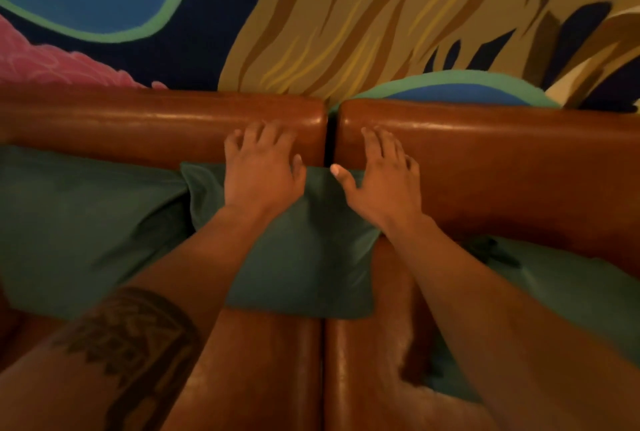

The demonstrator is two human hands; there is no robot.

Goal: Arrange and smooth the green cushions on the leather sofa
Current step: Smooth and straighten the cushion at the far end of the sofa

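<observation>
Hands flat, fingers spread, gripping nothing: left hand [261,171] and right hand [382,177] press top edge of middle green cushion [304,257] against leather sofa [519,160] backrest. Left cushion [79,222] alongside, right cushion [571,292] apart.

Three green cushions on brown leather sofa [138,125]: middle cushion [304,257] leaning on backrest across the seam, creased; left cushion [79,222] just beside, rumpled; right cushion [571,295] lying lower on seat.
</observation>
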